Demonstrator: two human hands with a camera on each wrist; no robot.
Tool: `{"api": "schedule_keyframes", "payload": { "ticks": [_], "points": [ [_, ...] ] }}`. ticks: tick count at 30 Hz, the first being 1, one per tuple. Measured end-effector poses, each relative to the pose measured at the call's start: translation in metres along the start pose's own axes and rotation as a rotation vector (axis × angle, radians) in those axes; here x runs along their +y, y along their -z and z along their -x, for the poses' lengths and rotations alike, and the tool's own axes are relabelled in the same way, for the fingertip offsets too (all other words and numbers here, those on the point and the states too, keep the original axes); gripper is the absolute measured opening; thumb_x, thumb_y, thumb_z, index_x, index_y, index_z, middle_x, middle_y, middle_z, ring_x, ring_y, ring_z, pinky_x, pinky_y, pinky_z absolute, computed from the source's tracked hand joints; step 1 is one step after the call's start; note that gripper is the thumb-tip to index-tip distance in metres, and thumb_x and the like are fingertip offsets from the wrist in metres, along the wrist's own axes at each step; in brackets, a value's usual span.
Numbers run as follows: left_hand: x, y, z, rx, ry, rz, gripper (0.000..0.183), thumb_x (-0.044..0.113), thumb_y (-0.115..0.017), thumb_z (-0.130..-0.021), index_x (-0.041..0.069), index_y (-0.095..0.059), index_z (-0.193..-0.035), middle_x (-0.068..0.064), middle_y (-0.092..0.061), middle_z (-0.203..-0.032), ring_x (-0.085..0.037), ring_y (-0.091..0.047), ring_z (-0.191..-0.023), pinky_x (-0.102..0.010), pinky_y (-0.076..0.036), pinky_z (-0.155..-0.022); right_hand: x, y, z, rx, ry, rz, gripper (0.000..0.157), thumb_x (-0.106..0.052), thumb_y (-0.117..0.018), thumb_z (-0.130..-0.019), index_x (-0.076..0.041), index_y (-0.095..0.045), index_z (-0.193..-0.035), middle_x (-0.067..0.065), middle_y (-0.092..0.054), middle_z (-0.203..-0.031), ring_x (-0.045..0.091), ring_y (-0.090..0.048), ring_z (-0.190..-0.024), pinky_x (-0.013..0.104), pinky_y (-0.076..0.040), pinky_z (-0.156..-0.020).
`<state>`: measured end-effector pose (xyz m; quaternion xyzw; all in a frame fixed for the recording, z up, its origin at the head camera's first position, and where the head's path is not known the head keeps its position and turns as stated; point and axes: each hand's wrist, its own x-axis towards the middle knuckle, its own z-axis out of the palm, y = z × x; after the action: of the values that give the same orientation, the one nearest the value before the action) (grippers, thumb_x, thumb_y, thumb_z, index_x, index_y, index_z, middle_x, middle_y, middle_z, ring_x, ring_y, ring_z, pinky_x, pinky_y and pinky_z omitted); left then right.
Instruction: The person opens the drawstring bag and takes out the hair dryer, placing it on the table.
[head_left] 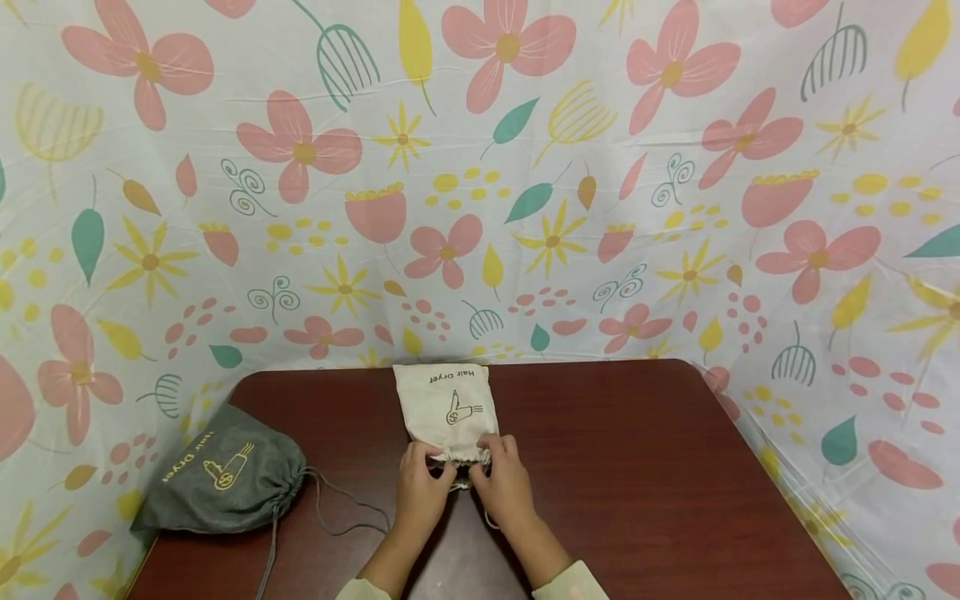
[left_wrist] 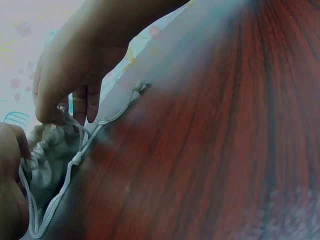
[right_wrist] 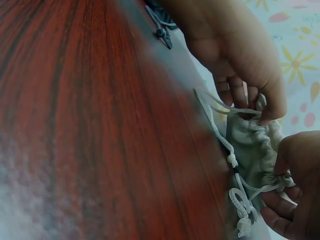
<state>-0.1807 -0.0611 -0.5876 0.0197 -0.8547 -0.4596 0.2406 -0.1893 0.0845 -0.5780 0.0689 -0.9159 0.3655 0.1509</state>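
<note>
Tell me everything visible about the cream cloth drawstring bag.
The cream cloth drawstring bag bears dark "Hair Dryer" lettering and a dryer outline, upside down in the head view. Its gathered mouth faces the person, trailing knotted white cords. It rests on the red-brown wood-grained table near the far edge. The left hand and right hand pinch its mouth from either side.

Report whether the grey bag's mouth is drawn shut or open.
Drawn shut: in the head view, the grey bag narrows to tightly gathered folds where its cord emerges.
</note>
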Motion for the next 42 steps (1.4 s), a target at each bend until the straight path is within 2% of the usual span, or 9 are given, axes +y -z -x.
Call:
{"api": "schedule_keyframes", "payload": {
  "ticks": [7,15,26,35,42],
  "points": [
    [-0.001,0.001,-0.001,0.019,0.017,-0.016,0.028,0.008,-0.077,-0.074,0.013,-0.059,-0.094,-0.003,-0.062,-0.099,-0.023,-0.058,-0.086,-0.037,-0.046,-0.076,0.004,0.002,-0.001,-0.002,-0.002,-0.001,0.034,-0.009,-0.069,-0.083,-0.015,-0.062,-0.116,0.004,-0.052,-0.106,0.006,-0.034,-0.053,0.022,-0.035,-0.052],
    [0.0,0.003,-0.002,0.02,0.017,-0.03,0.027,0.011,-0.077,-0.074,0.013,-0.059,-0.094,-0.002,-0.061,-0.096,-0.019,-0.055,-0.083,-0.035,-0.045,-0.074,0.005,0.005,-0.003,0.019,0.011,0.015,0.027,-0.009,-0.071,-0.079,-0.013,-0.054,-0.099,0.004,-0.048,-0.099,0.011,-0.041,-0.059,0.026,-0.039,-0.056],
    [-0.004,0.007,-0.003,0.033,0.035,-0.016,0.025,0.008,-0.074,-0.075,0.013,-0.058,-0.093,-0.001,-0.06,-0.096,-0.021,-0.06,-0.087,-0.036,-0.048,-0.075,0.009,0.005,-0.006,0.05,-0.001,0.025,0.027,-0.009,-0.071,-0.076,-0.014,-0.054,-0.097,0.004,-0.05,-0.097,0.016,-0.049,-0.063,0.032,-0.045,-0.059],
    [-0.004,0.008,-0.002,0.038,0.022,-0.007,0.024,0.007,-0.074,-0.075,0.012,-0.06,-0.094,-0.001,-0.061,-0.097,-0.021,-0.063,-0.088,-0.035,-0.049,-0.074,0.01,0.009,-0.006,0.025,-0.038,0.019,0.027,-0.011,-0.071,-0.079,-0.015,-0.053,-0.099,0.004,-0.049,-0.1,0.016,-0.043,-0.055,0.031,-0.041,-0.054],
    [-0.003,0.011,-0.002,0.014,0.041,0.02,0.024,0.006,-0.074,-0.079,0.01,-0.058,-0.097,-0.003,-0.059,-0.099,-0.019,-0.061,-0.092,-0.035,-0.05,-0.078,0.005,0.008,-0.006,0.025,-0.048,-0.026,0.025,-0.013,-0.072,-0.083,-0.014,-0.054,-0.101,0.005,-0.049,-0.098,0.017,-0.045,-0.059,0.031,-0.041,-0.056]
  ]
}}
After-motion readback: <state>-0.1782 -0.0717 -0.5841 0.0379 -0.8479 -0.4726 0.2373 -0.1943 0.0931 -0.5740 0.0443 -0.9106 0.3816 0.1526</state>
